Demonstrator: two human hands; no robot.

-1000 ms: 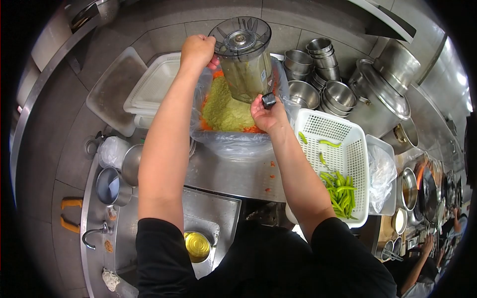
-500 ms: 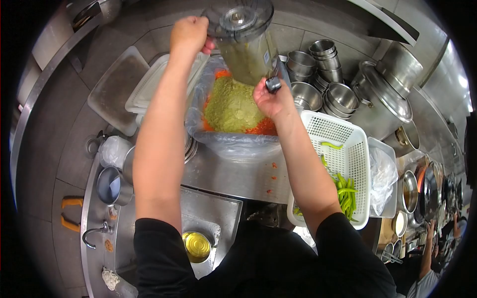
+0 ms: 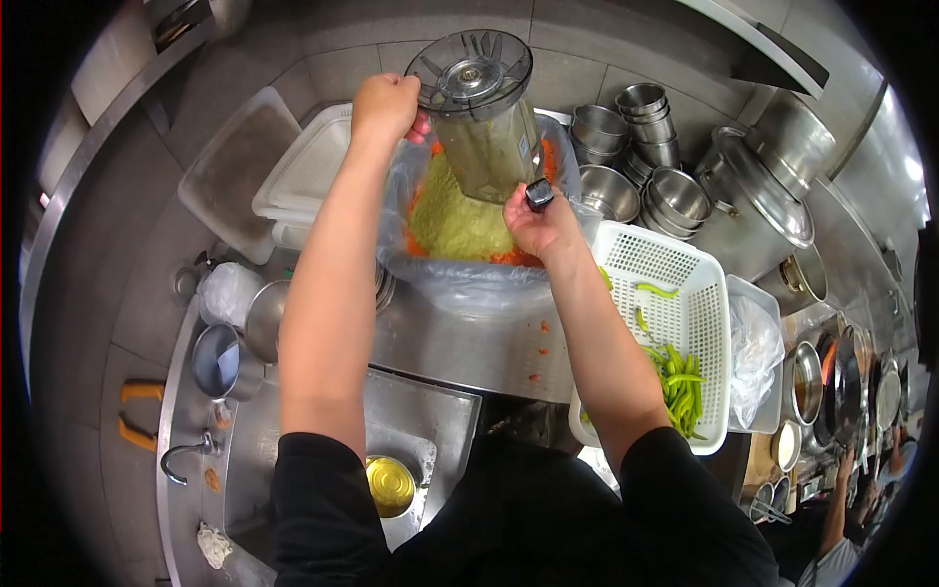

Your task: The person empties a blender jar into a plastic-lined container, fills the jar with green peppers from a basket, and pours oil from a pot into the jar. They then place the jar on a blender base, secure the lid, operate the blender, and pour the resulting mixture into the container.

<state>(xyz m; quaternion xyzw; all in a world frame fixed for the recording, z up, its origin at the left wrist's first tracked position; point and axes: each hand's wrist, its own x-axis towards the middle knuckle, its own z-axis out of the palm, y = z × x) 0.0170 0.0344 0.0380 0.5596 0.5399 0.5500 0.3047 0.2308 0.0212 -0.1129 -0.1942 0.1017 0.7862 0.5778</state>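
Observation:
A clear blender jug [image 3: 479, 147] hangs base-up and tilted over a tub lined with a clear plastic bag [image 3: 460, 278]. My left hand [image 3: 385, 110] is closed on the rim of its base. Lower down, my right hand [image 3: 540, 223] is wrapped around the jug's black handle. Greenish residue coats the jug's inside, and its mouth faces the tub. A mound of green purée [image 3: 455, 223] lies in the tub on top of a red-orange chopped mass [image 3: 516, 258].
Right of the tub stands a white basket [image 3: 665, 240] with green chilies [image 3: 682, 391]. Stacked steel pots [image 3: 677, 196] and a large lidded pot [image 3: 761, 186] are behind it. A sink with a tap [image 3: 191, 450] and a yellow can [image 3: 389, 486] are nearer me. Another person's arm [image 3: 837, 509] shows at lower right.
The blender jug, with both hands on it, has moved slightly down and toward me. The green mound looks smoother and broader near the jug's mouth.

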